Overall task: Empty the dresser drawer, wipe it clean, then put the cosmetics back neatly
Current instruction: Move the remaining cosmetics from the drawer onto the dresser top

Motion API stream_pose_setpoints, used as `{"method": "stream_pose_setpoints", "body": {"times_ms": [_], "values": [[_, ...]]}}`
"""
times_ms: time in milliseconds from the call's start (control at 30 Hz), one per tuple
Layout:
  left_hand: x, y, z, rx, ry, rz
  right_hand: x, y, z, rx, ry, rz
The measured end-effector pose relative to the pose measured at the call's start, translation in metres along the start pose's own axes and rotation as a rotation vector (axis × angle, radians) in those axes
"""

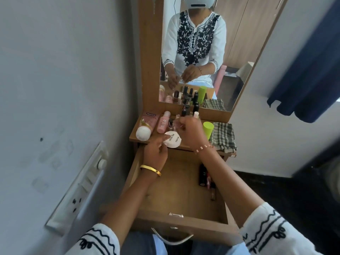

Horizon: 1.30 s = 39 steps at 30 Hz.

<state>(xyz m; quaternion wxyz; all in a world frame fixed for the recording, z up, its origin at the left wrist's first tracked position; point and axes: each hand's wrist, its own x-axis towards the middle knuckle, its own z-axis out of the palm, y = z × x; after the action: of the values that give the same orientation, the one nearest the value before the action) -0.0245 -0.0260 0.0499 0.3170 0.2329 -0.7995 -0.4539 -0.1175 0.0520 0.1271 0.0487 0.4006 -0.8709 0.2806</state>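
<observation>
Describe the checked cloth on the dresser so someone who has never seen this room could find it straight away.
Start at the tall wood-framed mirror and drop to the wooden dresser shelf below it. At the shelf's far right end lies the folded grey-and-white checked cloth, just right of the upright lime-green cylindrical bottle. It is the only fabric there; everything else on the shelf is a bottle, tube or compact.

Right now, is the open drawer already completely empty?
No, the drawer still holds a few cosmetics, lying along its right side near the right forearm.

Soft even daylight; faint shadows; edges bowed — wide-angle; slight blur.
</observation>
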Motion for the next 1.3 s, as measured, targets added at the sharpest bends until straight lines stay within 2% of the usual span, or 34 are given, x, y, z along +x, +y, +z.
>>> {"method": "stream_pose_setpoints", "body": {"times_ms": [100,200,333,533,667,833,933,1033,1200,1300], "values": [[-0.024,-0.003,0.008,-0.085,0.076,-0.021,-0.042,0.013,0.002,0.168,0.090,0.093],[-0.047,-0.009,0.021,-0.135,0.025,-0.110,-0.082,0.030,0.011,0.242,0.099,0.218],[-0.064,-0.012,0.042,-0.101,-0.078,-0.245,-0.111,0.064,0.038,0.131,-0.153,0.430],[-0.063,-0.027,0.056,-0.103,-0.220,-0.379,-0.113,0.087,0.065,-0.125,-0.328,0.471],[-0.059,-0.038,0.053,-0.123,-0.246,-0.521,-0.100,0.086,0.081,-0.231,-0.344,0.523],[-0.060,-0.044,0.052,-0.150,-0.261,-0.548,-0.098,0.091,0.093,-0.248,-0.273,0.644],[-0.061,-0.044,0.052,-0.137,-0.282,-0.539,-0.100,0.094,0.096,-0.235,-0.284,0.613],[-0.062,-0.043,0.052,-0.100,-0.299,-0.532,-0.101,0.096,0.094,-0.159,-0.283,0.629],[-0.061,-0.043,0.050,-0.082,-0.318,-0.560,-0.105,0.095,0.083,0.154,-0.289,0.700],[-0.062,-0.041,0.048,-0.020,-0.327,-0.567,-0.106,0.086,0.081,0.272,-0.324,0.574]]}}
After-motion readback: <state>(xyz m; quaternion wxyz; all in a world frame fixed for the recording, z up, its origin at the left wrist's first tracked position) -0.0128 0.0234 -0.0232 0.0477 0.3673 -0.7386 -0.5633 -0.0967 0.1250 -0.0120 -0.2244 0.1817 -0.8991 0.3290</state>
